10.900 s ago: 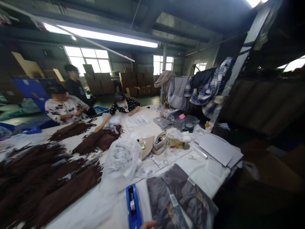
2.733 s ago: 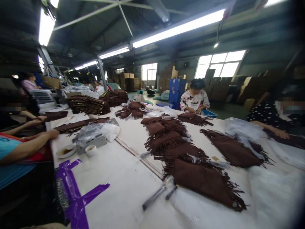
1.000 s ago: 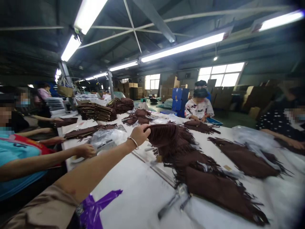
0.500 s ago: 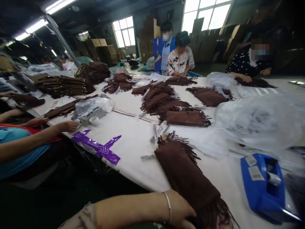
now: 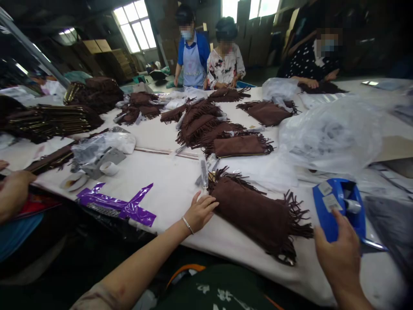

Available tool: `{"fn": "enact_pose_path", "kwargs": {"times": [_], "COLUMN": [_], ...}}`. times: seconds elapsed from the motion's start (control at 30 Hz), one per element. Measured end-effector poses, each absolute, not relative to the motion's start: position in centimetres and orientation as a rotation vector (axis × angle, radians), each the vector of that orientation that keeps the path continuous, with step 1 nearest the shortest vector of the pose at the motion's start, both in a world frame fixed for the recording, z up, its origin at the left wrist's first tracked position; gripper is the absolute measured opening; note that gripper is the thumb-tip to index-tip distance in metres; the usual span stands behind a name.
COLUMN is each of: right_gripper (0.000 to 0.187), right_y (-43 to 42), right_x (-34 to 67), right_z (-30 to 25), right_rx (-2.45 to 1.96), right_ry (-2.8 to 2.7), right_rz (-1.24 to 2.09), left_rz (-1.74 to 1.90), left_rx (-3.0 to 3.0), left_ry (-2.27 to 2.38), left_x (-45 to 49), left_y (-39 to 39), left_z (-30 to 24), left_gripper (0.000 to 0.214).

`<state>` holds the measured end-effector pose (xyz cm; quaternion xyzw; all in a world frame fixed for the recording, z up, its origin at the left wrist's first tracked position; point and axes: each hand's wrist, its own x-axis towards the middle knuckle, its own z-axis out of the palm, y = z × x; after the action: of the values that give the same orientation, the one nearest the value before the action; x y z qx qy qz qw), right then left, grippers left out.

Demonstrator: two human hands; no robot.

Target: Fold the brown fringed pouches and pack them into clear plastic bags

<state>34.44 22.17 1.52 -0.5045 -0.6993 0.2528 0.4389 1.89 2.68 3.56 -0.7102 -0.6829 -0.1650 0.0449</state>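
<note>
Your two hands are well apart over a white-covered work table (image 5: pixel 167 181). Your left hand (image 5: pixel 200 212) lies open and palm down on the covering, fingers spread, with a thin silver bangle (image 5: pixel 187 224) at the wrist; its fingertips sit just beside the brown suede-textured panel (image 5: pixel 254 219). This panel is a soft, elongated rectangle with a dense cut fringe along its ends, lying flat and slightly diagonal between your hands. Your right hand (image 5: pixel 338 254) is at the lower edge of the blue plastic tape dispenser (image 5: pixel 337 206), with the thumb and fingers against its body; you cannot tell from this view whether the hand has closed on it. The dispenser has a rounded shell, a white tape roll and a metal-toned cutter end. Two white labels (image 5: pixel 329 196) are stuck to its side, but their print is too small to read. A large, crumpled clear polythene bag (image 5: pixel 329 133) lies beyond the dispenser. Further fringed brown panels (image 5: pixel 200 127) are laid out across the table, and glossy purple tape (image 5: pixel 116 204) marks the near edge. A co-worker's hand (image 5: pixel 13 193) rests at the far left, separate from yours.
</note>
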Motion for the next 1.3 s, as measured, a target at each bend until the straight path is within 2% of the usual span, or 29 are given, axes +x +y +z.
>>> {"fn": "enact_pose_path", "kwargs": {"times": [0.07, 0.17, 0.27, 0.37, 0.47, 0.57, 0.7, 0.87, 0.97, 1.07, 1.17, 1.23, 1.3], "right_gripper": [0.057, 0.056, 0.062, 0.065, 0.068, 0.061, 0.057, 0.061, 0.061, 0.053, 0.061, 0.065, 0.068], "right_y": [19.2, 15.6, 15.3, 17.2, 18.4, 17.1, 13.8, 13.3, 13.7, 12.9, 11.0, 10.0, 9.6], "right_x": [32.7, 29.1, 27.8, 30.2, 33.5, 34.5, 29.9, 23.5, 22.4, 22.0, 21.2, 20.6, 20.2], "right_z": [1.8, 0.7, -1.1, -2.7, -3.7, -3.4, -1.8, -1.0, -0.9, -0.3, 0.7, 1.0, 1.0], "right_rx": [-1.034, -0.644, -0.548, -0.498, -0.45, -0.48, -0.385, -0.301, -0.401, -0.482, -0.495, -0.463, -0.441], "right_ry": [-2.022, -2.502, -2.705, -2.73, -2.778, -2.739, -2.68, -2.762, -2.758, -2.715, -2.689, -2.703, -2.718], "right_rz": [0.323, 0.218, 0.145, 0.145, 0.192, 0.302, 0.329, 0.127, 0.135, 0.217, 0.283, 0.284, 0.283], "left_rz": [-0.445, -0.445, -0.455, -0.511, -0.72, -0.878, -0.577, -0.182, -0.059, 0.033, -0.039, -0.171, -0.274], "left_rx": [-2.195, -2.251, -2.345, -2.435, -2.494, -2.304, -2.192, -2.307, -2.299, -2.242, -2.083, -1.958, -1.966], "left_ry": [-2.039, -1.936, -1.825, -1.817, -1.872, -2.034, -2.098, -1.821, -1.775, -2.02, -2.712, -3.12, -3.293], "left_x": [1.9, 1.6, 2.3, 4.4, 5.6, 4.0, -0.2, -2.5, -2.4, -0.9, 1.8, 3.6, 5.0], "left_y": [3.6, 5.3, 5.5, 3.6, 0.8, -1.6, -1.7, 1.6, 2.1, 0.4, -2.7, -4.5, -5.7], "left_z": [3.1, 3.0, 3.5, 3.8, 4.0, 4.4, 4.2, 4.6, 6.9, 8.8, 8.6, 7.5, 6.2], "left_gripper": [0.039, 0.028, 0.025, 0.026, 0.027, 0.027, 0.039, 0.02, 0.021, 0.021, 0.012, 0.025, 0.027]}}
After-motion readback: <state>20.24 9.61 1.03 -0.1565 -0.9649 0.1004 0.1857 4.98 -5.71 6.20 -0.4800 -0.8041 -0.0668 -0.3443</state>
